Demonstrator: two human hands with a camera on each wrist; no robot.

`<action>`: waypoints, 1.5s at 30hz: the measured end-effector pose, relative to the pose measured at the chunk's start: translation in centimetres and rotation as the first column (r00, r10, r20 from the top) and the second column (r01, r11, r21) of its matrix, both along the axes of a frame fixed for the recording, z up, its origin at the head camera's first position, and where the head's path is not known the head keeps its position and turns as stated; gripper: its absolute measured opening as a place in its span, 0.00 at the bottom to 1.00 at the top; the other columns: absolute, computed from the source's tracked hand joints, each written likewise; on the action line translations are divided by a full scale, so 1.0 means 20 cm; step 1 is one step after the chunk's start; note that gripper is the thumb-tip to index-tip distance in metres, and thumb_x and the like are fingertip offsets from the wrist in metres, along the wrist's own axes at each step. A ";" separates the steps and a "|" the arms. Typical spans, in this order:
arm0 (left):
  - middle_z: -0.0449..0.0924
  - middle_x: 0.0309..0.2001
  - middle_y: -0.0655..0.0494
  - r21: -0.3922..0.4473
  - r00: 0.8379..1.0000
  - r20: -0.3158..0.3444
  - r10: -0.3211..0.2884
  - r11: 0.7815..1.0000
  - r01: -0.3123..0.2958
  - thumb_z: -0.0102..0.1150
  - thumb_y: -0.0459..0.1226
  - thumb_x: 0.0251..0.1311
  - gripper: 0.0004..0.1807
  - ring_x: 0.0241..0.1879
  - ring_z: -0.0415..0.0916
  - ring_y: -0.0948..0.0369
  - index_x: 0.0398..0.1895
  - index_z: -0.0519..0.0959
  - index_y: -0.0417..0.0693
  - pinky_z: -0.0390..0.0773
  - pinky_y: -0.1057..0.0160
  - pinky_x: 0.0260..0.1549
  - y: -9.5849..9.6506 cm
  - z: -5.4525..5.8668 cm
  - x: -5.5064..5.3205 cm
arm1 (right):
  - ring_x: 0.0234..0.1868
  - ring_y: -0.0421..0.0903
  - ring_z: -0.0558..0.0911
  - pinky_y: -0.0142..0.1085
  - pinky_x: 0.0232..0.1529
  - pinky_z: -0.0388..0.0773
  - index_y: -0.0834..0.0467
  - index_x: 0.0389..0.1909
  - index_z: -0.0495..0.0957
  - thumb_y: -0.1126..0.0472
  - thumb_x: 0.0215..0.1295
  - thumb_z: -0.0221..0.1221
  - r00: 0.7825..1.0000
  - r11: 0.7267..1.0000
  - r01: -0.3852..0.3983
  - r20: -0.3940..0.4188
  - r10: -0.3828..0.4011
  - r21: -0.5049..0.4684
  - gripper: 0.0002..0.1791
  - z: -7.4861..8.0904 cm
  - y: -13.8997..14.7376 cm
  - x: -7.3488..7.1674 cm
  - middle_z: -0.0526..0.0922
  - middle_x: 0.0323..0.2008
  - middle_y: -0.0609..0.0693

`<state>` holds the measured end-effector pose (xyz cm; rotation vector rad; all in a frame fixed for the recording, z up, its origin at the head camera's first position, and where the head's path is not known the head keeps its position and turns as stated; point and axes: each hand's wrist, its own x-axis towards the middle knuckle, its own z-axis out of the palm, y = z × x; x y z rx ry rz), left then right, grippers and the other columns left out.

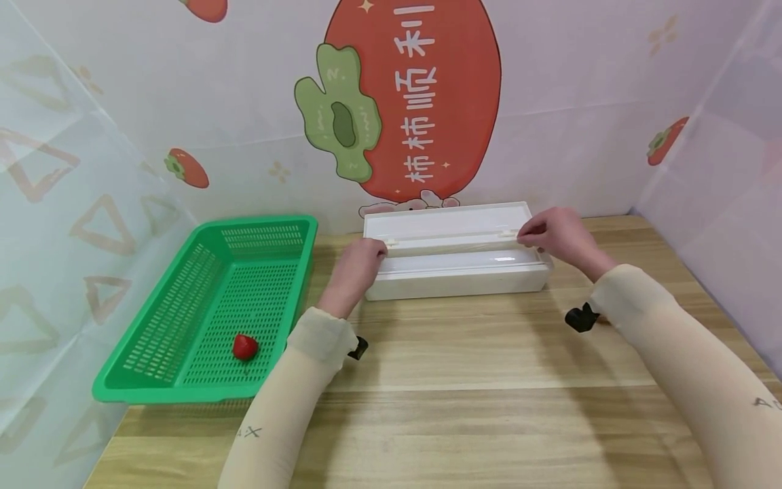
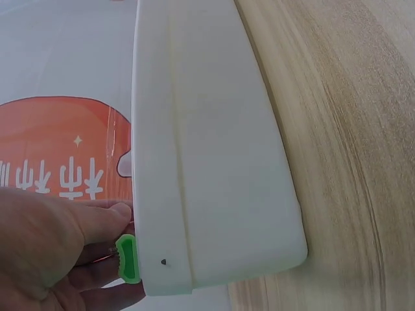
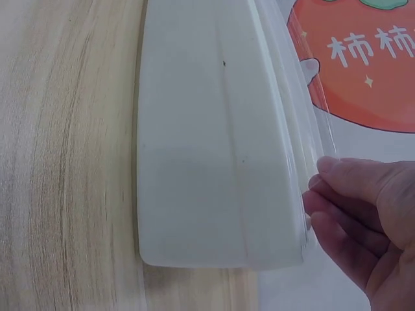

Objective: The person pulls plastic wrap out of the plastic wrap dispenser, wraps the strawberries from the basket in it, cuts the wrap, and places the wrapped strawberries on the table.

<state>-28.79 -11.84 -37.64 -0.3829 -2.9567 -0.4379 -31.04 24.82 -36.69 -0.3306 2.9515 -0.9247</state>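
Note:
A long white dispenser box (image 1: pixel 458 284) lies across the back of the table, its top raised and its inside showing. At its left end my left hand (image 1: pixel 358 268) pinches thumb to fingers at the edge of a thin clear film (image 3: pixel 321 123). Beside those fingers, the left wrist view shows a small green piece (image 2: pixel 129 260) against the box. My right hand (image 1: pixel 565 236) is at the right end, its thumb and fingertips gripping the film's other edge, as the right wrist view shows. The film's full extent is hard to make out.
A green slotted basket (image 1: pixel 177 394) stands left of my left arm, with a red strawberry-like item (image 1: pixel 245 347) inside. Behind the box rises a wall covering (image 1: pixel 256 81) printed with fruit. Wooden tabletop (image 1: pixel 464 421) lies between my forearms.

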 end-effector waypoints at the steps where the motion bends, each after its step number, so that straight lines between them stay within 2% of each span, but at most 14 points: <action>1: 0.78 0.24 0.54 0.011 1.000 -0.018 -0.004 1.000 0.004 0.51 0.30 0.68 0.13 0.28 0.69 0.56 0.30 0.85 0.45 0.70 0.63 0.29 0.00 0.00 0.00 | 0.30 0.46 0.84 0.35 0.33 0.78 0.59 0.41 0.87 0.60 0.62 0.66 1.000 1.000 -0.003 0.000 0.003 -0.001 0.09 0.00 0.01 0.00 0.89 0.37 0.57; 4: 0.64 0.17 0.56 -0.002 0.997 -0.072 -0.023 1.000 0.023 0.50 0.26 0.65 0.16 0.25 0.62 0.57 0.20 0.81 0.43 0.64 0.63 0.27 -0.01 0.01 0.00 | 0.31 0.46 0.84 0.35 0.34 0.79 0.58 0.41 0.87 0.61 0.62 0.67 1.000 1.000 -0.009 0.003 0.009 -0.005 0.09 -0.01 0.01 0.00 0.89 0.37 0.56; 5: 0.63 0.17 0.56 -0.001 0.996 -0.081 -0.021 1.000 0.021 0.50 0.26 0.64 0.17 0.24 0.62 0.57 0.19 0.80 0.43 0.63 0.63 0.26 -0.01 0.02 0.01 | 0.31 0.46 0.84 0.35 0.34 0.79 0.58 0.41 0.87 0.61 0.62 0.66 1.000 1.000 -0.013 0.002 0.013 -0.007 0.09 -0.01 0.02 0.00 0.89 0.37 0.56; 8: 0.71 0.18 0.55 0.002 0.995 -0.102 -0.006 1.000 0.006 0.53 0.27 0.64 0.15 0.25 0.67 0.57 0.21 0.83 0.45 0.68 0.62 0.26 -0.01 0.03 0.02 | 0.32 0.46 0.85 0.34 0.35 0.80 0.59 0.42 0.87 0.62 0.62 0.66 1.000 1.000 -0.023 -0.005 0.023 -0.020 0.09 -0.01 0.02 0.01 0.89 0.38 0.56; 11: 0.83 0.24 0.53 0.013 0.992 -0.122 0.015 1.000 -0.014 0.59 0.31 0.64 0.11 0.28 0.76 0.56 0.27 0.88 0.48 0.76 0.60 0.30 -0.01 0.04 0.03 | 0.32 0.46 0.85 0.32 0.34 0.81 0.60 0.41 0.87 0.62 0.63 0.66 0.999 0.999 -0.033 -0.029 0.032 -0.036 0.08 -0.01 0.03 0.01 0.89 0.37 0.57; 13: 0.85 0.27 0.52 0.016 0.992 -0.128 0.021 1.000 -0.019 0.60 0.31 0.64 0.10 0.29 0.78 0.56 0.28 0.88 0.48 0.78 0.59 0.31 -0.02 0.05 0.03 | 0.32 0.45 0.85 0.31 0.33 0.80 0.60 0.40 0.87 0.62 0.63 0.65 0.998 0.999 -0.035 -0.050 0.033 -0.041 0.08 -0.02 0.03 0.01 0.89 0.36 0.57; 19: 0.81 0.22 0.52 0.014 0.992 -0.127 -0.001 1.000 0.003 0.57 0.29 0.64 0.13 0.26 0.73 0.56 0.25 0.87 0.46 0.72 0.62 0.27 -0.01 0.07 0.04 | 0.31 0.44 0.84 0.30 0.32 0.79 0.59 0.39 0.87 0.62 0.63 0.66 0.997 0.998 -0.033 -0.073 0.030 -0.048 0.06 -0.01 0.04 0.01 0.88 0.35 0.56; 25: 0.78 0.19 0.54 0.006 0.994 -0.107 0.004 1.000 -0.003 0.55 0.30 0.66 0.14 0.24 0.69 0.56 0.26 0.87 0.46 0.67 0.64 0.26 -0.01 0.09 0.05 | 0.31 0.44 0.86 0.32 0.33 0.82 0.58 0.39 0.87 0.60 0.63 0.66 1.000 0.994 -0.023 -0.019 0.021 -0.107 0.08 -0.02 0.05 0.01 0.88 0.36 0.56; 30: 0.73 0.15 0.53 -0.001 0.992 -0.126 -0.010 1.000 0.010 0.55 0.29 0.66 0.15 0.23 0.67 0.56 0.23 0.86 0.45 0.66 0.63 0.25 -0.01 0.11 0.05 | 0.32 0.44 0.84 0.32 0.33 0.84 0.61 0.42 0.86 0.59 0.64 0.65 0.999 0.982 -0.002 0.032 0.009 -0.187 0.11 -0.02 0.06 0.01 0.87 0.39 0.58; 33: 0.79 0.19 0.53 0.001 0.989 -0.145 -0.011 1.000 0.011 0.56 0.30 0.66 0.14 0.24 0.71 0.56 0.25 0.86 0.47 0.70 0.63 0.26 -0.02 0.11 0.05 | 0.31 0.46 0.84 0.32 0.32 0.83 0.62 0.42 0.85 0.60 0.65 0.64 0.999 0.980 -0.003 0.031 0.010 -0.197 0.10 -0.02 0.06 0.01 0.88 0.37 0.58; 37: 0.86 0.28 0.52 0.008 0.990 -0.142 0.004 1.000 -0.003 0.58 0.31 0.66 0.11 0.27 0.76 0.56 0.33 0.89 0.50 0.78 0.61 0.30 -0.02 0.11 0.06 | 0.31 0.48 0.86 0.33 0.32 0.84 0.63 0.40 0.82 0.62 0.66 0.63 0.999 0.978 -0.036 0.013 0.040 -0.207 0.08 -0.02 0.04 0.00 0.88 0.34 0.58; 41: 0.88 0.33 0.51 0.012 0.992 -0.123 0.014 1.000 -0.013 0.57 0.31 0.67 0.10 0.30 0.79 0.55 0.38 0.89 0.49 0.81 0.59 0.33 -0.03 0.12 0.06 | 0.33 0.49 0.86 0.32 0.34 0.85 0.64 0.38 0.79 0.63 0.66 0.63 0.999 0.975 -0.050 0.010 0.053 -0.217 0.08 -0.01 0.03 0.01 0.86 0.34 0.58; 45: 0.88 0.36 0.50 0.015 0.994 -0.112 0.014 1.000 -0.012 0.57 0.31 0.67 0.11 0.31 0.80 0.55 0.41 0.89 0.48 0.83 0.58 0.36 -0.02 0.13 0.06 | 0.34 0.48 0.87 0.33 0.36 0.85 0.66 0.41 0.77 0.65 0.64 0.64 0.997 0.971 -0.063 0.023 0.070 -0.232 0.09 0.00 0.03 0.01 0.86 0.36 0.61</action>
